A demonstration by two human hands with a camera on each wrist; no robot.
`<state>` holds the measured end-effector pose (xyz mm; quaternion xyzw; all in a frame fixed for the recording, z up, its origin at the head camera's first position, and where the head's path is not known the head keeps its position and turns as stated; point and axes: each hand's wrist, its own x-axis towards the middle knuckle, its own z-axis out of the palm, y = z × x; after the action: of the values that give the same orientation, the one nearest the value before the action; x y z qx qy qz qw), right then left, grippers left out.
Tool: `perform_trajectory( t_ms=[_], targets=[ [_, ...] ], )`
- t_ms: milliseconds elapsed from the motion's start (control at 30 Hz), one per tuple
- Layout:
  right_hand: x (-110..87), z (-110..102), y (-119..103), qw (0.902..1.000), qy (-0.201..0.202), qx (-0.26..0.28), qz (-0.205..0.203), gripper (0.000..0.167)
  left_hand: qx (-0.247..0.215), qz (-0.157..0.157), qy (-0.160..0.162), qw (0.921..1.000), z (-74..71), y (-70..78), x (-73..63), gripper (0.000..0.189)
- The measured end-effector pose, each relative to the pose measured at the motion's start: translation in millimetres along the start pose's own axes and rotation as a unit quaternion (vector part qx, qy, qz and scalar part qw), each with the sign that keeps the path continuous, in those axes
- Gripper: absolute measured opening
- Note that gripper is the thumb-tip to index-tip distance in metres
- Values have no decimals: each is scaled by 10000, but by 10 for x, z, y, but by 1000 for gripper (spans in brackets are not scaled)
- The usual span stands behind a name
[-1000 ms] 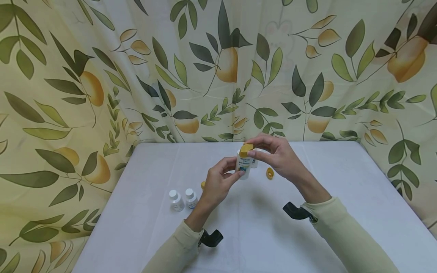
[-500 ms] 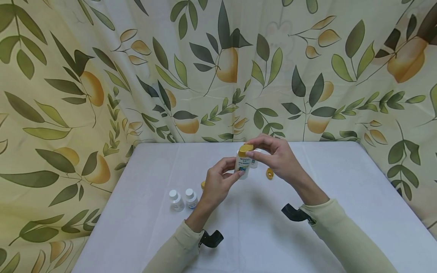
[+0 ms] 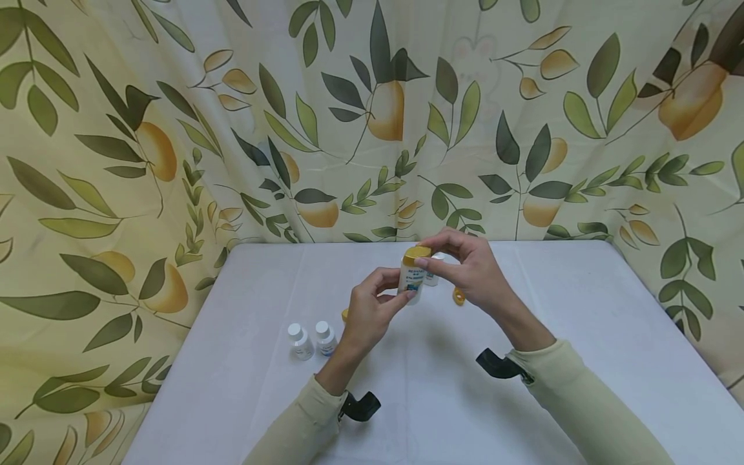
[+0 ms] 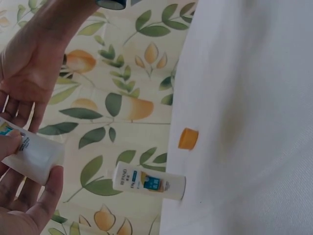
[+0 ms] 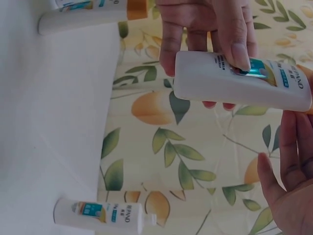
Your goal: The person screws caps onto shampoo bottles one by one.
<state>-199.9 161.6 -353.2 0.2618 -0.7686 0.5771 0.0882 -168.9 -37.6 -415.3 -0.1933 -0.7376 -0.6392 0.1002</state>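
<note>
My left hand (image 3: 372,307) holds a small white bottle (image 3: 411,279) with a printed label above the table, thumb across the label. On top of it is a yellow cap (image 3: 416,254), which my right hand (image 3: 473,268) pinches between thumb and fingers. In the right wrist view the cap (image 5: 308,81) sits at the bottle's end, partly cut off by the frame edge. Behind the hands stands a second white bottle (image 4: 149,181) without a cap, its narrow nozzle showing in the right wrist view. Near it lies a loose yellow cap (image 3: 459,296).
Two small bottles with white caps (image 3: 300,342) stand at the left on the white-covered table (image 3: 244,400). Another bottle with a yellow cap (image 5: 137,9) is mostly hidden behind my left wrist in the head view. A patterned curtain (image 3: 360,116) hangs beyond the table.
My right hand has shifted slightly left with the cap, which has turned a little and sits level on the bottle. The left hand and bottle have moved marginally left.
</note>
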Motion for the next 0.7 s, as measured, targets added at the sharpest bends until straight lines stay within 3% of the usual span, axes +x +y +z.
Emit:
perform_trajectory(
  t_ms=[300, 467, 700],
  targets=[
    [12, 17, -11, 9998, -35, -134, 141, 20, 64, -70, -22, 10000, 0, -11, 5, 35],
    [28, 23, -21, 9997, -153, -211, 22, 21, 44, -129, -44, 9999, 1, -4, 10, 34],
    [27, 45, -34, 9991, 71, -405, -106, 20, 141, -27, -18, 9999, 29, 19, -3, 32]
  ],
)
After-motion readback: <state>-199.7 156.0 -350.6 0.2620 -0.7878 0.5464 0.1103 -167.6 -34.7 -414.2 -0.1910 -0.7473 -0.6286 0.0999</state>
